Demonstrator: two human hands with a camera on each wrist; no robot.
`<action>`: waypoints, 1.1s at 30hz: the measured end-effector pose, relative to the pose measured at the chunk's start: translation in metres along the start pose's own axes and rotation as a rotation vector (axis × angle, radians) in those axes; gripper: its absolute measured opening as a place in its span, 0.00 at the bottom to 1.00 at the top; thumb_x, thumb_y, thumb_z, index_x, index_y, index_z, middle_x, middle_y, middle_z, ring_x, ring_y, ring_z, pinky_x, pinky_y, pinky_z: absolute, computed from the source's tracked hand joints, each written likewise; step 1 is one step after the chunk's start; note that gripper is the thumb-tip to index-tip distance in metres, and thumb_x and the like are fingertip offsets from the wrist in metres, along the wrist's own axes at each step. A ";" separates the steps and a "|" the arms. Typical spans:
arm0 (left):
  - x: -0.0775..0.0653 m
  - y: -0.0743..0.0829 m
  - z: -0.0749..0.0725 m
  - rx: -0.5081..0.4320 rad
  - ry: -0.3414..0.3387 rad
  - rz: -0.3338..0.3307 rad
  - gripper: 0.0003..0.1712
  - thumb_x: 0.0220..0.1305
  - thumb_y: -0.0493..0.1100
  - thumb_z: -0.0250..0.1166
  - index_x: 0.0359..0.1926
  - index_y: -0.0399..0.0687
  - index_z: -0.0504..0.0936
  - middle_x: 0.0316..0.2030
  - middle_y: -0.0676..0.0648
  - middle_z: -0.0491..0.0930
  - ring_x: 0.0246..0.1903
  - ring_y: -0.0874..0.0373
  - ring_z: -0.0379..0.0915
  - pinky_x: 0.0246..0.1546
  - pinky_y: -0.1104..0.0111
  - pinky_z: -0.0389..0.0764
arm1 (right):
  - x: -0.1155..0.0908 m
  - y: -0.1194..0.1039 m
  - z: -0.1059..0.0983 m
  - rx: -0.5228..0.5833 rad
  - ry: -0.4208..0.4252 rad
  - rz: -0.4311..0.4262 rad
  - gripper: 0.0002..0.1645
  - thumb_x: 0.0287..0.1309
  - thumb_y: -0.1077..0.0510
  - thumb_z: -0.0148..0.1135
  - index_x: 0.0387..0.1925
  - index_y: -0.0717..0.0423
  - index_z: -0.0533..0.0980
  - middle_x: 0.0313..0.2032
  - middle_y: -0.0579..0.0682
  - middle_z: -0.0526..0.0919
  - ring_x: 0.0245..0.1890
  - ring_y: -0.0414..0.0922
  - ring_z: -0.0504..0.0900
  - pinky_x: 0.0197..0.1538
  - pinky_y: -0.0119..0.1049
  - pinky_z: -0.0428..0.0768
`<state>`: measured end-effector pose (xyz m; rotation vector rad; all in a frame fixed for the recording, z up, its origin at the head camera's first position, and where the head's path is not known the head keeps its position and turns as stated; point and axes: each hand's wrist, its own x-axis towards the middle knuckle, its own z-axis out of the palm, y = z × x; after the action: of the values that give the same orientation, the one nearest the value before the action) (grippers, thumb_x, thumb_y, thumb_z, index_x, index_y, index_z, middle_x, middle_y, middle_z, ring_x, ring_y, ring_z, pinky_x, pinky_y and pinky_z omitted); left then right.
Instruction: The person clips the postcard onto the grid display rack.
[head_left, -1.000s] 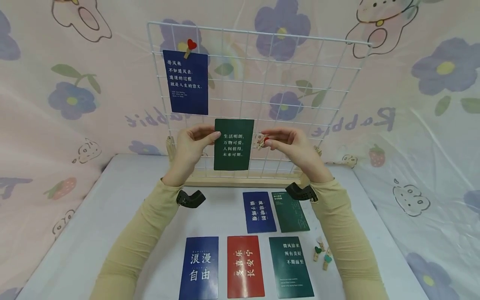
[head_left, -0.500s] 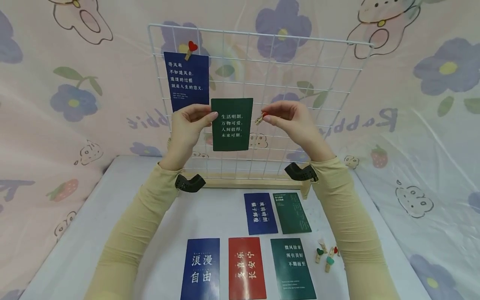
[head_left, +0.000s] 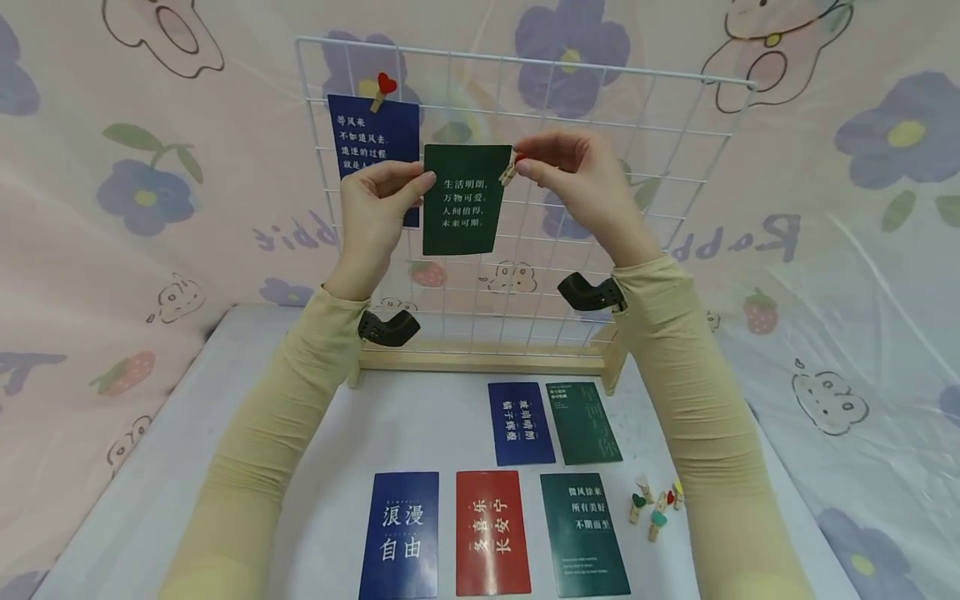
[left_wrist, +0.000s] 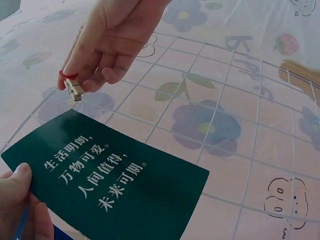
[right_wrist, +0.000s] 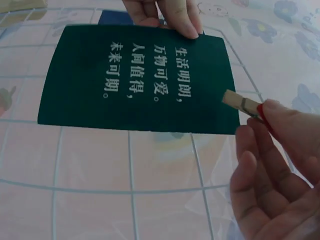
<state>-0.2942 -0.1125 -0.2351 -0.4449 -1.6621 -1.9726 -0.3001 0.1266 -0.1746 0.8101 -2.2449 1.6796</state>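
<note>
Pinched at its left edge by my left hand (head_left: 378, 212), a dark green card (head_left: 465, 229) with white lettering is held up in front of the white wire grid (head_left: 555, 283). My right hand (head_left: 588, 179) pinches a small wooden clothespin (right_wrist: 242, 103) with a red piece on it, close to the card's upper right corner. In the left wrist view the clothespin's tip lies just off the card's corner; whether they touch I cannot tell. A blue card (head_left: 375, 125) hangs at the grid's upper left under a clothespin with a red heart (head_left: 386, 83), partly hidden by my left hand.
On the white table lie a red card (head_left: 492, 575), two blue cards and two green cards. Several small clothespins (head_left: 656, 521) lie at the right beside my right sleeve. The grid stands on a wooden base (head_left: 480, 361). A patterned cloth hangs behind.
Both hands have risen along the grid, carrying the green card and the clothespin upward. The clothespin has come nearer to the card's upper right corner.
</note>
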 end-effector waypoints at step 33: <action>0.028 0.012 0.019 0.077 0.119 -0.035 0.14 0.54 0.39 0.72 0.41 0.37 0.86 0.35 0.47 0.85 0.31 0.58 0.78 0.34 0.70 0.80 | 0.048 -0.026 0.021 -0.229 0.240 -0.204 0.10 0.57 0.60 0.67 0.42 0.59 0.83 0.38 0.48 0.85 0.35 0.41 0.80 0.42 0.29 0.76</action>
<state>-0.3113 -0.0999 -0.2064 -0.2665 -1.6743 -1.9128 -0.3219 0.0878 -0.1373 0.7130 -2.0643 1.3225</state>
